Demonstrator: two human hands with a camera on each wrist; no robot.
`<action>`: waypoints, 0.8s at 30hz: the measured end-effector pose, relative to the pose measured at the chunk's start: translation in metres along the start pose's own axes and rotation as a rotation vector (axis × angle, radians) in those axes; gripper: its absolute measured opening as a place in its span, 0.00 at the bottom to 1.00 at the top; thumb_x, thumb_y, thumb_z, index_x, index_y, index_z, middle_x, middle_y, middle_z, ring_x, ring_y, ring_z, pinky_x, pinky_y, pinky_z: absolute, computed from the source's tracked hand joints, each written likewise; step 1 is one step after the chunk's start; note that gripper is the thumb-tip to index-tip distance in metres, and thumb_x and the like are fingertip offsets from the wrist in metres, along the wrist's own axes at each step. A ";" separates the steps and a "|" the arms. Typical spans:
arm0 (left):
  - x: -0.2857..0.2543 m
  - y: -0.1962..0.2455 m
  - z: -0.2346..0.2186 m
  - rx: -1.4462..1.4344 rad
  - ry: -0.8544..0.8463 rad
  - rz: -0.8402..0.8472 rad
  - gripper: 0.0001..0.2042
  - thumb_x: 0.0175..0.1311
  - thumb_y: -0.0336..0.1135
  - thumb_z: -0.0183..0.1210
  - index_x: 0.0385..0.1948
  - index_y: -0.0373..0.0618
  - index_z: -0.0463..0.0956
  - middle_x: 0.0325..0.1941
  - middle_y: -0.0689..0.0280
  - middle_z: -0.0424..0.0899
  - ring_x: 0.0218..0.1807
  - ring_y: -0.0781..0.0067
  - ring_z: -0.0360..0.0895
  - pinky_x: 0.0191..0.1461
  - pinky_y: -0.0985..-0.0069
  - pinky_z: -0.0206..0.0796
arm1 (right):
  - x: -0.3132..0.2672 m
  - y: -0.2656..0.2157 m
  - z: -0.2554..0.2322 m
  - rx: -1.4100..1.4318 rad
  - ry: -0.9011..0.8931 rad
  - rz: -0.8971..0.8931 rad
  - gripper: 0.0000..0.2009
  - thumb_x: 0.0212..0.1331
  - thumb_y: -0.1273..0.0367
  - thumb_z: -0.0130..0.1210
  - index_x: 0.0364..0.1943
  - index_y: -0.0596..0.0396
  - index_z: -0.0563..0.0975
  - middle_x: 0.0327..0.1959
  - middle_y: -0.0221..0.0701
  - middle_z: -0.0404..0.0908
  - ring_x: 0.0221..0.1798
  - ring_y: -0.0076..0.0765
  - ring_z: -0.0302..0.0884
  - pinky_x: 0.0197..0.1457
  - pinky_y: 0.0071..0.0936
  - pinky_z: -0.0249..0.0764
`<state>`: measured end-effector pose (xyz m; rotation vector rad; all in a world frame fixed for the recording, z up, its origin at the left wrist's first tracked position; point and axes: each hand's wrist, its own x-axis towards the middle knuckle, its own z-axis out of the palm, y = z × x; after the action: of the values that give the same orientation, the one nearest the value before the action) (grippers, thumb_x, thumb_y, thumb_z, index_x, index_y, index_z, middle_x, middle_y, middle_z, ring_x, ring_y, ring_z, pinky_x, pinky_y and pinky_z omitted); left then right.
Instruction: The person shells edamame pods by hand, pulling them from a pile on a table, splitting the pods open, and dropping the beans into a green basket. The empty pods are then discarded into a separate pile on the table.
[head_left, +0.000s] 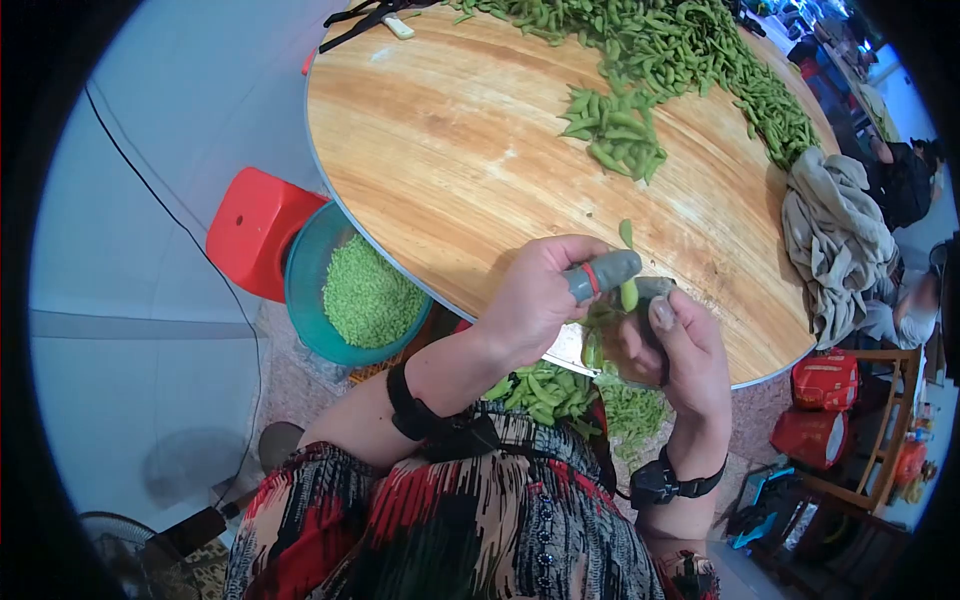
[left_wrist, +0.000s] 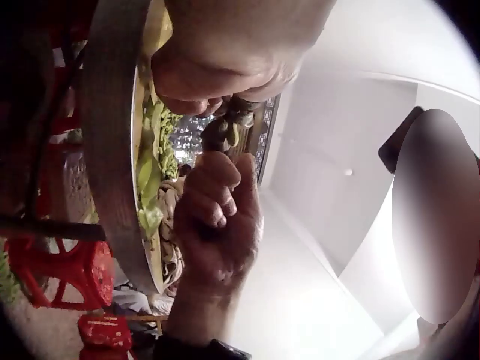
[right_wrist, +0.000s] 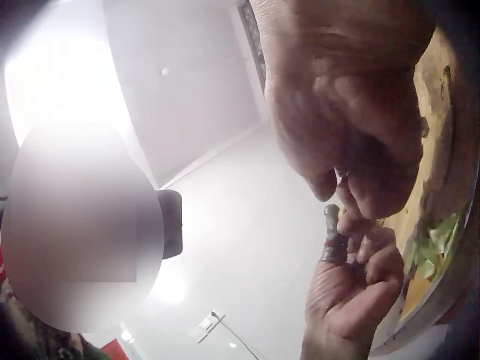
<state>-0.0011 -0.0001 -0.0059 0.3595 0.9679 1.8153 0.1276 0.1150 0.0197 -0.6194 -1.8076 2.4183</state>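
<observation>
Over the near edge of the round wooden table point(head_left: 450, 150), both hands meet at a green soybean pod point(head_left: 629, 293). My left hand point(head_left: 535, 300) pinches it from the left, with a grey cover point(head_left: 612, 272) and a red band on one digit. From the right, my right hand point(head_left: 690, 350) pinches at the pod with curled fingers, and it too has a grey fingertip cover point(head_left: 655, 287). Loose pods point(head_left: 592, 350) lie beneath the hands at the table edge. In the right wrist view the left hand point(right_wrist: 352, 277) faces the right hand point(right_wrist: 352, 120), whose fingers hide the pod.
A large heap of pods point(head_left: 690, 45) covers the table's far side, with a smaller pile point(head_left: 620, 130) nearer. A teal basin point(head_left: 300, 300) of shelled beans stands lower left by a red stool point(head_left: 255, 235). More pods point(head_left: 545, 392) lie at the lap. A crumpled cloth point(head_left: 835, 230) is at the right.
</observation>
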 end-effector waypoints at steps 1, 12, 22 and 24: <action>0.000 0.002 0.002 0.011 -0.004 0.034 0.07 0.57 0.30 0.58 0.34 0.39 0.78 0.27 0.73 0.75 0.23 0.91 0.62 0.24 0.89 0.51 | -0.001 0.004 -0.001 0.050 -0.038 -0.029 0.17 0.66 0.60 0.41 0.27 0.59 0.71 0.12 0.20 0.61 0.16 0.14 0.52 0.19 0.15 0.49; 0.003 0.001 0.005 0.568 0.044 0.249 0.07 0.54 0.28 0.59 0.30 0.34 0.78 0.28 0.66 0.80 0.31 0.81 0.74 0.36 0.81 0.65 | 0.003 0.010 -0.010 0.240 -0.098 0.058 0.11 0.66 0.67 0.40 0.35 0.59 0.71 0.18 0.23 0.67 0.14 0.12 0.50 0.17 0.12 0.48; 0.014 0.008 -0.007 0.162 -0.324 0.031 0.06 0.56 0.29 0.58 0.32 0.38 0.80 0.27 0.68 0.77 0.30 0.80 0.72 0.33 0.84 0.63 | -0.002 0.008 -0.007 0.483 -0.242 0.080 0.15 0.65 0.67 0.42 0.52 0.59 0.67 0.20 0.28 0.68 0.14 0.11 0.51 0.15 0.10 0.46; 0.017 0.006 -0.011 -0.081 -0.420 -0.061 0.07 0.57 0.30 0.57 0.33 0.38 0.79 0.28 0.69 0.76 0.31 0.82 0.72 0.33 0.85 0.62 | -0.002 0.007 -0.003 0.504 -0.238 0.083 0.15 0.65 0.67 0.43 0.53 0.59 0.66 0.20 0.28 0.68 0.13 0.11 0.51 0.15 0.10 0.46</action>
<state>-0.0192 0.0088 -0.0113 0.6243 0.6045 1.6294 0.1313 0.1148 0.0133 -0.3753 -1.1584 2.9447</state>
